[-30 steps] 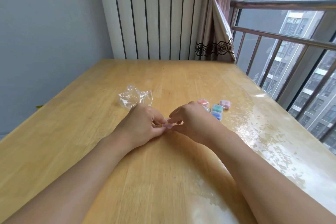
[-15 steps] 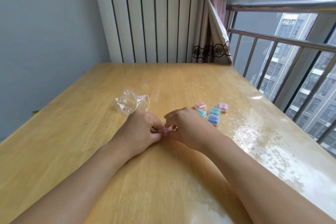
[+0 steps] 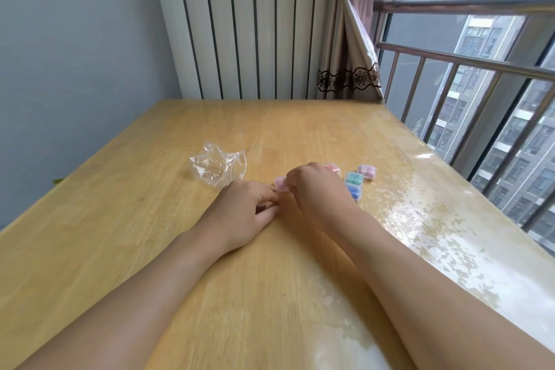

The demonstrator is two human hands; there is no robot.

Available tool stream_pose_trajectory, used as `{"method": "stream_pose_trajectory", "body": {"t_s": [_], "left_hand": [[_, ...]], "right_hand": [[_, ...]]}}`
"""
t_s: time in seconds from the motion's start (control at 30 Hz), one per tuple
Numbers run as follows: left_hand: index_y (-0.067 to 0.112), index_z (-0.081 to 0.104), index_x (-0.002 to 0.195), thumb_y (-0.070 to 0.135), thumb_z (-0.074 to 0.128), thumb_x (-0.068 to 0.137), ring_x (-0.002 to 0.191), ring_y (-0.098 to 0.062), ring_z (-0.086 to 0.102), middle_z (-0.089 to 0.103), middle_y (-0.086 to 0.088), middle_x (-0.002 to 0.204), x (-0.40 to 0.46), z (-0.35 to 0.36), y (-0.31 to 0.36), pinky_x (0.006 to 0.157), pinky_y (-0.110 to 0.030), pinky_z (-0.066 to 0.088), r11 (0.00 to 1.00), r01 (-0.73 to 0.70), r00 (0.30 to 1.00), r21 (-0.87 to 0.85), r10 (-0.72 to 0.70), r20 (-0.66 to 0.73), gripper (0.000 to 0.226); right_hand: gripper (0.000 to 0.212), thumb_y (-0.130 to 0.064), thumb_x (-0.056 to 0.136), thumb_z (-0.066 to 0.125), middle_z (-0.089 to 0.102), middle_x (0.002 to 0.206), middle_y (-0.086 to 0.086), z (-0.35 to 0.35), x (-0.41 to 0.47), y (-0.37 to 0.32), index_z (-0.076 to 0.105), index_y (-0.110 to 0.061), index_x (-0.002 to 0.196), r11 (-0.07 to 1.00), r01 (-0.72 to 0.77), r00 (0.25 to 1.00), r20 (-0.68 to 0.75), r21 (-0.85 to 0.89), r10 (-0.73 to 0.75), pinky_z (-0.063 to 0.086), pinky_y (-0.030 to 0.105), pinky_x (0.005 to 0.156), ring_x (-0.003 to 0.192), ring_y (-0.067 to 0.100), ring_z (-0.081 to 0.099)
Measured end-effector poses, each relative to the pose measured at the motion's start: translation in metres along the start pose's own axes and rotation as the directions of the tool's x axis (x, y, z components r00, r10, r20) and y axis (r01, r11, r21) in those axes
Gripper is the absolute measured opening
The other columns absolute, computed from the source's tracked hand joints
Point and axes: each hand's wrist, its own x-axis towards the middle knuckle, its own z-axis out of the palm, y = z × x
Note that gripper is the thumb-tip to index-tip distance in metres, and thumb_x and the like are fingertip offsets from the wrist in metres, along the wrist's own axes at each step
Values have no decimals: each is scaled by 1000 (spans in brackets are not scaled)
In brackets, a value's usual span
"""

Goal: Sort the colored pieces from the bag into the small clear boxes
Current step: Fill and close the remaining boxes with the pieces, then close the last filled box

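My right hand (image 3: 318, 189) pinches a small clear box with pink pieces (image 3: 281, 183) and holds it just above the wooden table (image 3: 150, 219). My left hand (image 3: 246, 213) rests on the table right below it, fingers curled, its fingertips close to the box. Behind my right hand stand other small clear boxes: a pink one (image 3: 332, 167), a purple one (image 3: 367, 172), a green one (image 3: 353, 179) and a blue one (image 3: 353, 191). The crumpled clear bag (image 3: 216, 167) lies to the left and looks empty.
The table's right part is glossy with window glare. A metal railing (image 3: 468, 66) and an open window run along the right side. A ribbed white panel (image 3: 249, 24) and a curtain (image 3: 348, 69) stand behind the far edge.
My right hand has lifted the pink-filled box up and away from my left fingers; earlier both hands met tightly around it. The camera has tilted slightly.
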Motion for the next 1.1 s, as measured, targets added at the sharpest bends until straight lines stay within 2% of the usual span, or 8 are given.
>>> {"method": "stream_pose_trajectory", "body": {"t_s": [0.13,0.23,0.3,0.43,0.7,0.9,1.0,1.1], "left_hand": [[21,79,95,31,79,81,75,-13,70,75,6,93,2,-4,3,74,-32,60,998,55,977,-35,-61,-204,17],[19,72,106,31,86,73,87,-22,64,69,1,101,6,-16,3,76,-30,50,965,241,840,107,-152,-520,39],[21,59,124,43,85,71,112,-28,55,55,-3,122,6,-20,-2,86,-37,48,884,446,798,141,-321,-509,63],[25,52,136,57,77,74,123,-31,49,46,-4,134,5,-16,-17,95,-39,46,808,570,791,145,-492,-364,74],[21,74,99,25,62,94,90,-31,64,63,-1,97,7,-14,-27,76,-39,54,897,414,856,151,-328,-399,14],[16,78,108,8,66,95,88,0,64,71,10,98,3,-19,2,77,-17,50,999,-13,922,-39,-3,-387,19],[15,77,114,7,65,95,89,10,65,75,9,104,-6,-22,43,81,-13,51,973,-139,946,-185,75,-316,24],[21,76,116,17,68,95,98,6,68,75,16,106,-6,-25,83,82,-12,53,951,-137,967,-277,67,-247,22]], "right_hand": [[27,-5,88,50,61,78,1,12,4,5,49,-27,75,1000,20,999,-34,-4,-20,35,37,58,76,27,58],[27,-7,94,50,71,110,2,11,2,5,67,-26,98,996,83,995,-44,-39,-85,44,34,84,107,28,63],[27,-17,99,51,64,136,3,9,0,3,68,-19,119,996,88,992,-93,-27,-90,40,34,105,126,27,57],[38,-33,97,58,61,136,-3,6,-2,-4,57,-19,132,991,106,985,-148,78,-93,49,35,97,125,22,55],[35,-30,96,59,63,130,-1,20,-3,-13,60,-19,130,961,218,976,-43,172,-214,54,41,92,123,22,57],[92,-21,78,87,37,154,-8,-11,-8,-4,35,-35,152,881,132,962,-273,455,-3,52,28,87,106,9,58],[52,-20,78,87,52,146,-5,-43,-24,10,68,-26,126,876,173,949,-313,451,-26,55,26,79,89,8,61],[15,-17,80,86,68,124,1,-76,-51,31,78,-15,93,875,181,952,-302,449,-42,55,19,78,93,11,69]]}}
